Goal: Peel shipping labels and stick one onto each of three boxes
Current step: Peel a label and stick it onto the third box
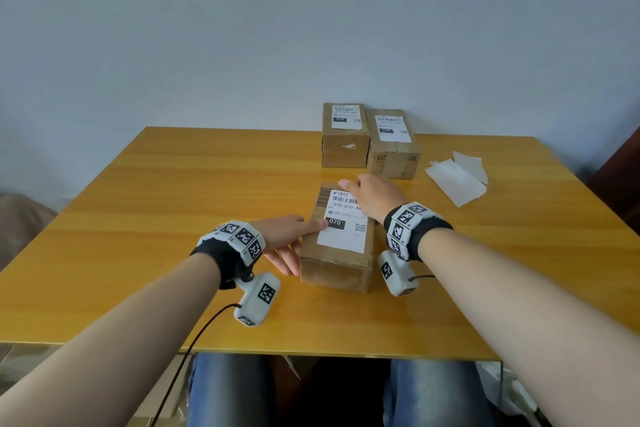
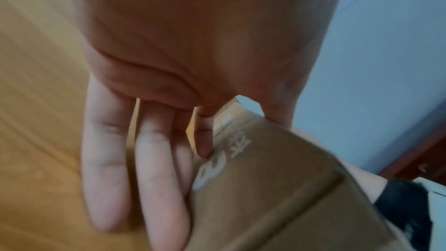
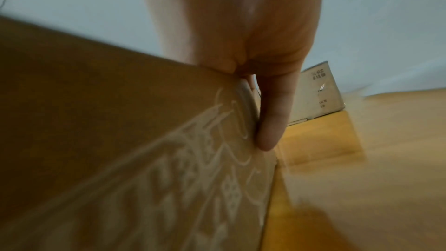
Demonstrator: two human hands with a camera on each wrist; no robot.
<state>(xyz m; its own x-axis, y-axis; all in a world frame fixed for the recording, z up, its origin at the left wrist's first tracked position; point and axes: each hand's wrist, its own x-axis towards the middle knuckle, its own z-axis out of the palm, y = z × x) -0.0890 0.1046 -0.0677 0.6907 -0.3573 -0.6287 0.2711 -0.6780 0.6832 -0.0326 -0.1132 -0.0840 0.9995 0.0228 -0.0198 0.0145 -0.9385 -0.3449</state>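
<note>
A brown cardboard box [image 1: 336, 270] lies near the middle of the table with a white shipping label [image 1: 346, 232] flat on its top. My left hand [image 1: 284, 236] is at the box's left side: the thumb lies on the label's left edge, and the straight fingers [image 2: 154, 169] run along the box's side wall [image 2: 277, 188]. My right hand [image 1: 372, 196] rests on the far right of the box top, over the label's upper corner. One straight finger [image 3: 272, 114] hangs down the box's side [image 3: 96, 121]. Its other fingers are hidden.
Two more labelled cardboard boxes [image 1: 344, 149] [image 1: 393, 158] stand side by side at the back of the yellow wooden table [image 1: 156, 218]. White backing sheets [image 1: 457, 180] lie to their right. A pale wall is behind, and my knees show under the near edge.
</note>
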